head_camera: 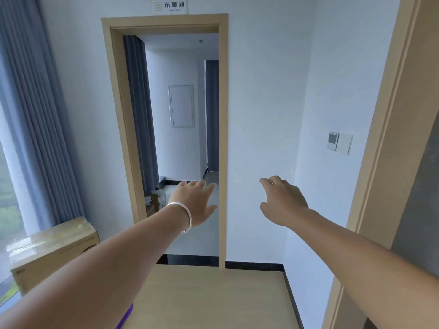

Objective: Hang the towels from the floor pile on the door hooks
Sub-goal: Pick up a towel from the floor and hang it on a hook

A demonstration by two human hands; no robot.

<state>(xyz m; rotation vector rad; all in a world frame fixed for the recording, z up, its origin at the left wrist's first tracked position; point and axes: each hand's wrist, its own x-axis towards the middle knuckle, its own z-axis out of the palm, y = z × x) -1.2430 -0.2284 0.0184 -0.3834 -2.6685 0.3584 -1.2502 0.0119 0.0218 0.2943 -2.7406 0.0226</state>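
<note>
Both hands are held out in front, empty and touching nothing. The left hand (194,203) is seen from the back with its fingers straight and slightly spread, reaching toward the open doorway (183,143); a silver bangle (184,216) is worn at its wrist. The right hand (282,200) is raised before the white wall (259,103), palm down, its fingers loosely bent and apart.

No towels, floor pile or door hooks can be made out, so their place and the way they lie cannot be told.

Blue-grey curtains (33,119) are hung at the far left beside a window. The doorway is framed in light wood, and a second room is seen through it, with another curtain (140,115) just inside on the left and a white wall panel (181,106) on its far wall. A second light wood door frame (389,129) is seen along the right edge. The light wood-look floor (213,295) is edged by a dark skirting. A cardboard box (54,248), closed and taped, is set on the floor at the lower left below the curtains; its contents are hidden. A thermostat and switch plate (339,143) are fixed to the right-hand wall. A small sign (169,5) is mounted above the doorway.
</note>
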